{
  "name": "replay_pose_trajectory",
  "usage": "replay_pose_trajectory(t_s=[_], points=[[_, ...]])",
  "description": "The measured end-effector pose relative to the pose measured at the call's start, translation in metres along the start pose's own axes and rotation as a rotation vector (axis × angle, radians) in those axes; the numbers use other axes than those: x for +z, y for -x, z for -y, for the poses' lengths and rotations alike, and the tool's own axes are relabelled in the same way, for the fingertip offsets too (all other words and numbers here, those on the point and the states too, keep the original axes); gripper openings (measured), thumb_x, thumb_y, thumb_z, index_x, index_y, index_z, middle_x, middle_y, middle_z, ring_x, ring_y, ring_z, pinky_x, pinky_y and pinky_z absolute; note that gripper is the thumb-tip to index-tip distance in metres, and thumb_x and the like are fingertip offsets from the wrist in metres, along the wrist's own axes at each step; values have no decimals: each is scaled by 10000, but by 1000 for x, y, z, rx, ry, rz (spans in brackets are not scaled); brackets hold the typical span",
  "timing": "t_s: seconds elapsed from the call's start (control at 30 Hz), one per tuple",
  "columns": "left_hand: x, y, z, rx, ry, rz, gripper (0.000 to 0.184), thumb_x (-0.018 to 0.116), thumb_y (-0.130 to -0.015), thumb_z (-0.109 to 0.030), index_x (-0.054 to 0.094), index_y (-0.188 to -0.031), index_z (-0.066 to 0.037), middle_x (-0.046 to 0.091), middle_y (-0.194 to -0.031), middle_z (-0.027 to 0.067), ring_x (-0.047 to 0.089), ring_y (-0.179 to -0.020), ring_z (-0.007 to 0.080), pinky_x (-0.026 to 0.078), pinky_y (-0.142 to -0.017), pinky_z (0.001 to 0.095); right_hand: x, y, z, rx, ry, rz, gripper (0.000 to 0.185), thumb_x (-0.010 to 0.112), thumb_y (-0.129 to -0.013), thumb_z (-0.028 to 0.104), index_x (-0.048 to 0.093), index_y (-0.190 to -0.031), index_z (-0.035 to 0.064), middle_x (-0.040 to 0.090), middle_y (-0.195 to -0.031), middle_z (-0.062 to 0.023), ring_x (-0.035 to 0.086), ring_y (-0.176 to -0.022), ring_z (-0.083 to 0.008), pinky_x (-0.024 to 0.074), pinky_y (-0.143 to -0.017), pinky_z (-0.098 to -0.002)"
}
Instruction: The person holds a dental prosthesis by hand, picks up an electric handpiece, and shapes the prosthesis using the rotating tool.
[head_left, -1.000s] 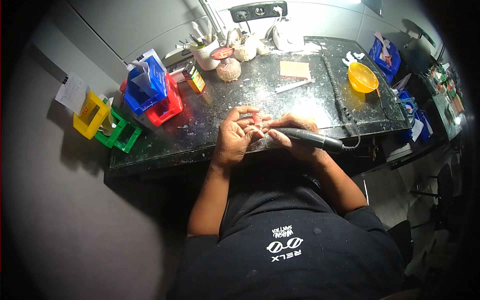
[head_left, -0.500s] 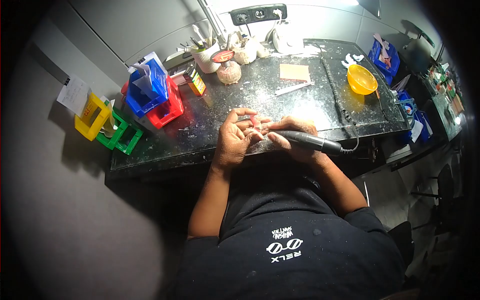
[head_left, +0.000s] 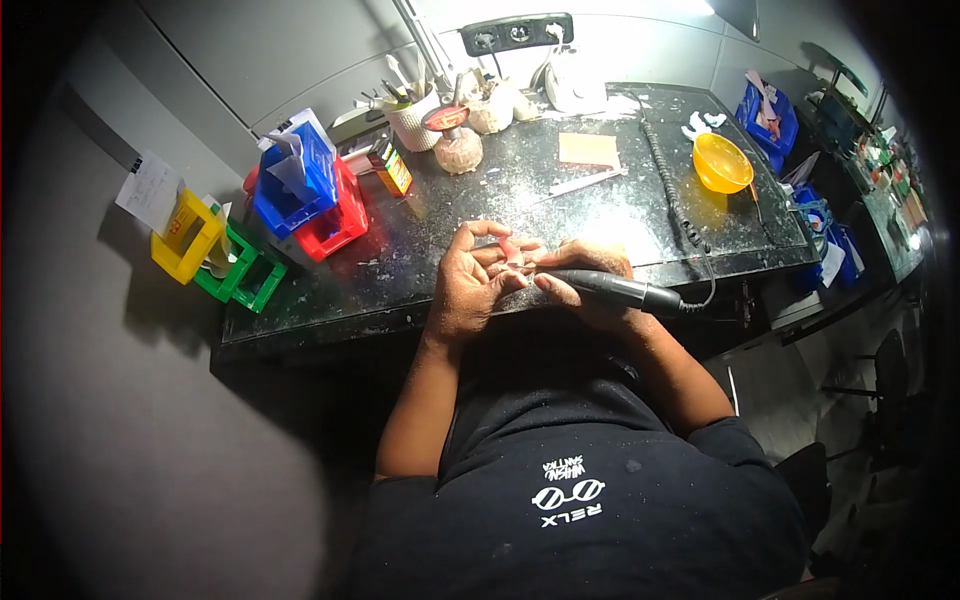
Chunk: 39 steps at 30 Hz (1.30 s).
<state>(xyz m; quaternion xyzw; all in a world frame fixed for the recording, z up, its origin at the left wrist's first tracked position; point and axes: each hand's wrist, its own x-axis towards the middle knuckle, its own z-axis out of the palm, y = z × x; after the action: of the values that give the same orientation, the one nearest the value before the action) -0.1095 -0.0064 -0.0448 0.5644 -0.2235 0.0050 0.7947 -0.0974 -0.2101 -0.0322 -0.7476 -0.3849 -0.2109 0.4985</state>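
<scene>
- The left hand (head_left: 460, 290) is pinching a small pink piece (head_left: 507, 244) between thumb and fingers, with the forefinger curling over its upper side.
- The right hand (head_left: 598, 258) is closing around a black handpiece (head_left: 612, 288), its thumb pressing along the near side of the barrel.
- The handpiece is pointing leftward at the pink piece, and the two hands are meeting just above the near edge of the bench (head_left: 375, 300); whether the tip is touching the piece is too small to tell.
- The step in hand seems to be fine tool work on the pink piece, judging by how both hands are bracing close together.
- The next move is likely calling for a firm left pinch, light tip pressure and small turns of the piece, with the left fingertips staying clear of the tip.
- The handpiece's coiled cord (head_left: 664, 178) is running beyond and to the right of the right hand, so it is asking for some slack.
- Beyond the hands, a flat peach sheet (head_left: 588, 149) is lying near a thin white strip (head_left: 580, 185).
- Farther right, beyond the right hand, a yellow bowl (head_left: 722, 165) is sitting on the bench.
</scene>
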Motion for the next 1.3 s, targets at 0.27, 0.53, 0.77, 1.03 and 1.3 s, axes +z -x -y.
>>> replay_pose_trajectory(t_s=[0.27,0.53,0.77,1.03,1.3], points=[[2,1,-3,-11,-61,4,597,806,-801,-161,412,-1226,-13,636,-1157,252,642,-1115,274,556,-935,336,5,2,-7,-3,-46,-4,177,802,-807,149,692,-899,46,733,-834,-121,726,-733,-204,558,-650,-305],[3,0,-2,21,-118,-1,561,804,-817,-172,453,-1228,-20,648,-1179,244,677,-993,211,562,-799,254,3,0,-3,3,-23,0,172,799,-812,159,693,-884,44,729,-819,-118,720,-717,-198,552,-645,-303],[3,1,-5,-15,-89,4,554,791,-811,-88,452,-1241,-3,647,-1157,224,660,-1069,237,569,-882,301,5,3,-10,92,-86,-34,179,803,-802,171,692,-877,52,731,-827,-113,720,-722,-211,548,-643,-316],[0,3,-2,-30,-102,21,487,741,-871,-91,467,-1265,-4,648,-1191,212,675,-1021,200,562,-850,277,4,3,-7,134,-76,-62,175,795,-812,173,690,-885,53,733,-843,-110,716,-720,-229,550,-647,-320],[2,3,0,-34,-77,-1,524,769,-844,-113,481,-1268,-3,660,-1164,188,672,-999,183,562,-837,266,2,2,-4,189,-116,-45,164,789,-829,160,687,-895,50,740,-866,-117,728,-749,-209,553,-669,-311]])
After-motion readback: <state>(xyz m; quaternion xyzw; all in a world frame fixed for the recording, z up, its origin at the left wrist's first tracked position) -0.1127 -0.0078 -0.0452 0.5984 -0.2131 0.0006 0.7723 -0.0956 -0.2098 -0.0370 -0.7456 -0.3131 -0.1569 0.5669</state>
